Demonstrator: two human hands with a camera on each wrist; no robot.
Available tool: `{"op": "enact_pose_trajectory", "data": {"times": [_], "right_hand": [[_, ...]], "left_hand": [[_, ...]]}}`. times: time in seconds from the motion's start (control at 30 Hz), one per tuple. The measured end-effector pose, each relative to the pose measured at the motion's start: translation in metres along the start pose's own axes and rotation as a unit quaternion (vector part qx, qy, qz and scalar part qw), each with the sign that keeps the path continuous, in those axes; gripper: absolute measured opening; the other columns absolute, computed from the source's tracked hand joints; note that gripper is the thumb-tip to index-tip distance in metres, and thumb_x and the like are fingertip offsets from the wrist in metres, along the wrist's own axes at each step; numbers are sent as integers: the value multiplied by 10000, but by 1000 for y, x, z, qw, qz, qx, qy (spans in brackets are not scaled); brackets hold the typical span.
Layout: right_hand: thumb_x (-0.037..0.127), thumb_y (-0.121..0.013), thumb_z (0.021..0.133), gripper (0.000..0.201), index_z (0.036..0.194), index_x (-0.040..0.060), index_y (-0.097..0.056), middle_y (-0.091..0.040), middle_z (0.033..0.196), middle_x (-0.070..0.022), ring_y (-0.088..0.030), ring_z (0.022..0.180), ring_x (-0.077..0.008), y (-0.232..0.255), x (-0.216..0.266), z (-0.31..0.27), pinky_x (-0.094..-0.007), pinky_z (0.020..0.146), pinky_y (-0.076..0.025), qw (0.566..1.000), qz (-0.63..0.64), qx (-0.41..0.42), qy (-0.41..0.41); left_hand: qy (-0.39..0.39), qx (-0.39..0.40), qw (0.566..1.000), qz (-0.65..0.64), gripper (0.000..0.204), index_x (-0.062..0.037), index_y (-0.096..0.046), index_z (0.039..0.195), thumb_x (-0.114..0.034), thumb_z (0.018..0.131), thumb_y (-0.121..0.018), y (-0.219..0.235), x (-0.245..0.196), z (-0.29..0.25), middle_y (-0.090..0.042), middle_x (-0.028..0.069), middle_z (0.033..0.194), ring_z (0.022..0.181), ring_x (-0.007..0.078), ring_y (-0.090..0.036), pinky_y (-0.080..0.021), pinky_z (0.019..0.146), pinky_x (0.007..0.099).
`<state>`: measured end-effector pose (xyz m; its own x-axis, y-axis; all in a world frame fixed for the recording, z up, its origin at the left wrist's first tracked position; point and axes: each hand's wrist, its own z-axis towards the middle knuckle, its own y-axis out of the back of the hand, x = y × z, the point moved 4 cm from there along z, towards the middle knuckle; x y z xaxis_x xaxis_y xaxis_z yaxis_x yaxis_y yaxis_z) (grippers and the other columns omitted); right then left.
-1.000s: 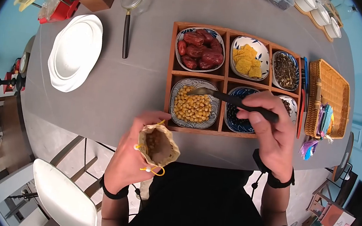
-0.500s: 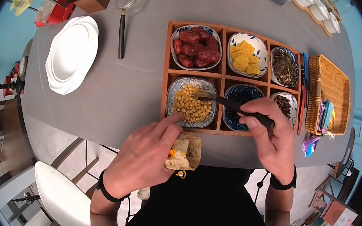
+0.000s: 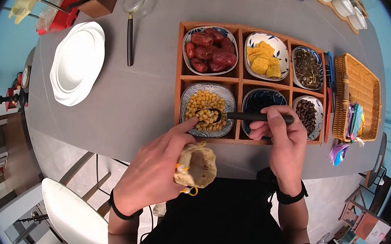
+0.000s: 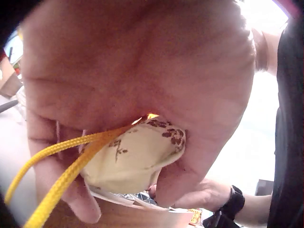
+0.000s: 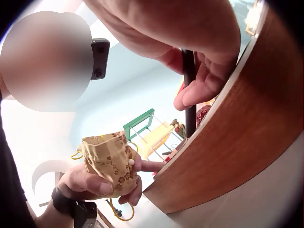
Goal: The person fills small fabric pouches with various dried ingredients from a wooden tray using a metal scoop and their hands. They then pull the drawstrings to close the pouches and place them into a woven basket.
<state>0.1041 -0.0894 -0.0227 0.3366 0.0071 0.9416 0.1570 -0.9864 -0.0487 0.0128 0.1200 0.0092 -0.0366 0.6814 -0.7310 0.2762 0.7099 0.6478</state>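
The left hand (image 3: 153, 171) grips a small beige drawstring pouch (image 3: 196, 166), mouth open upward, just in front of the wooden box; one extended fingertip reaches the rim of the corn bowl (image 3: 232, 108). Brown flowers and yellow cords show on the pouch (image 5: 110, 166) in the right wrist view. In the right hand (image 3: 286, 151) is the black handle of a spoon (image 3: 249, 116), pinched between thumb and fingers above the bowl of black beans (image 3: 255, 100). The spoon's head lies among the yellow kernels (image 3: 207, 100), with some kernels in it.
The divided wooden box (image 3: 238, 82) also holds bowls of red dates (image 3: 211, 51), yellow pieces (image 3: 264, 60), dried leaves (image 3: 308, 67) and brown beans (image 3: 306, 114). A wicker basket (image 3: 363, 88) stands right; a white plate (image 3: 77, 62) and magnifying glass (image 3: 130, 37) lie left.
The left hand has moved right and up to the box edge with the pouch. The right hand has shifted slightly, and the spoon's head has moved down into the kernels.
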Motion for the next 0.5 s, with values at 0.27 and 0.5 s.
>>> {"op": "enact_pose_trajectory", "data": {"times": [0.27,0.5], "right_hand": [[175,-530,1015,226,1013,-41,-593,-687,772,-124,-641,608,-139,11,8,1,-254,593,-519,998,47,-28,38],[123,-524,1005,184,991,-49,-590,-680,790,-148,-642,597,-151,19,55,-23,-270,562,-533,991,38,-21,125]], "left_hand": [[32,-80,992,-93,626,-33,-469,1190,9,648,-779,6,22,-16,-621,106,1095,916,255,-659,-521,833,332],[90,-106,984,-115,554,-33,-467,1189,-24,722,-763,4,28,-8,-647,108,966,888,222,-672,-527,798,325]]}}
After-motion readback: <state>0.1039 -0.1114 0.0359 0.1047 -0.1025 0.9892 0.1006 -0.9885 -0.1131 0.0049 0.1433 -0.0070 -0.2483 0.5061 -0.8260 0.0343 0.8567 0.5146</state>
